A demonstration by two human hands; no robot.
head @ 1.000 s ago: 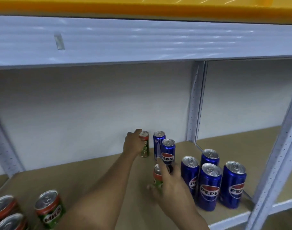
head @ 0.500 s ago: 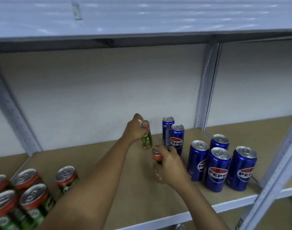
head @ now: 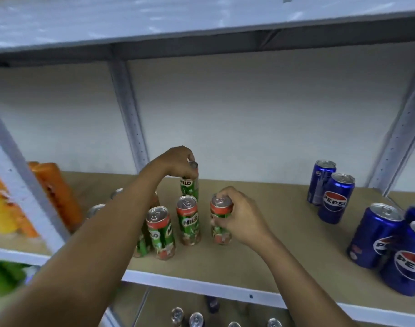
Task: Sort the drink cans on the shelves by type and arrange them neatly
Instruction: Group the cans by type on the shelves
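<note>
Here, on the brown shelf board [head: 260,234], line by line:
Left hand [head: 175,161]: curling its fingers over the top of the rear Milo can [head: 189,187], which is standing upright behind the others.
Right hand [head: 237,215]: gripping the side of the right Milo can [head: 219,223], thumb at its rim; the can is sitting upright just beside the middle Milo can [head: 188,220].
Milo group: more Milo cans [head: 160,232] are standing close together at the left forearm, some partly hidden by it.
Pepsi cans [head: 335,197]: standing well apart to the right, in a cluster running toward the front edge.
Left bay: orange bottles [head: 57,197] are showing, blurred.
Lower shelf: silver can tops [head: 196,318] are peeking out.
</note>
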